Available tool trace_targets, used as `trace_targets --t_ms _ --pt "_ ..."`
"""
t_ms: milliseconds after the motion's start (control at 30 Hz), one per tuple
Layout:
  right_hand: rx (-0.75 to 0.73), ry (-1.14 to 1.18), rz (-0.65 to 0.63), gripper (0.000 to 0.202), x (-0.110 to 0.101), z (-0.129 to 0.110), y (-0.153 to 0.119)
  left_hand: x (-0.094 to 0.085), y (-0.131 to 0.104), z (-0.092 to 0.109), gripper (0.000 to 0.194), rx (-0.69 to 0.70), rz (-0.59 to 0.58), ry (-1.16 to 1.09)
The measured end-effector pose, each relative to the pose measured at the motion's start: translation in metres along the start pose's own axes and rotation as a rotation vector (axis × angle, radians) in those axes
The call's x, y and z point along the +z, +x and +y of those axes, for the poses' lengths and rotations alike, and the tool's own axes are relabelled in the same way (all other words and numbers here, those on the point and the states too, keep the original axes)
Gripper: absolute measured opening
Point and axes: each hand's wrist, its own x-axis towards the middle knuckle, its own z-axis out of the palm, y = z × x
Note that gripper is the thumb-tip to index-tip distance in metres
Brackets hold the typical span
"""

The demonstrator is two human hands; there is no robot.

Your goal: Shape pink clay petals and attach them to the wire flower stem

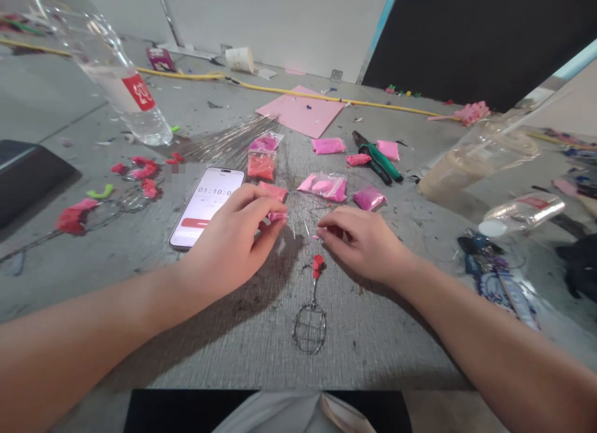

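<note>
My left hand is closed, its thumb and fingertips pinching a piece of pink clay. Opposite it, my right hand has thumb and fingers pressed together just above the table; what they hold, if anything, is too small to make out. A tiny pink crumb lies by its fingertips. Below and between both hands rests a small racket shape of twisted wire, with red clay around its handle end. Bags of pink clay and a magenta one lie beyond the fingers.
A phone showing a timer lies partly under my left hand. Green-handled pliers, a bundle of wires and a pink sheet are farther back. Bottles stand or lie at left and right, near a plastic cup.
</note>
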Motion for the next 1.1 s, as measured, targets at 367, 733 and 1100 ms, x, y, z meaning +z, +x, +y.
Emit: trace_targets --t_ms 367,733,1100 --pt "-0.075 -0.111 -0.163 0.033 0.006 0.002 0.018 -0.008 0.0 0.014 0.014 -0.209 -0.043 -0.276" --pt "-0.153 0.109 0.15 0.02 0.0 -0.021 0.015 -0.003 -0.003 0.009 0.032 -0.463 -0.203 -0.692" --pt "-0.379 -0.095 0.296 0.019 0.009 -0.038 0.006 0.001 -0.004 0.008 0.034 -0.59 -0.127 -0.99"
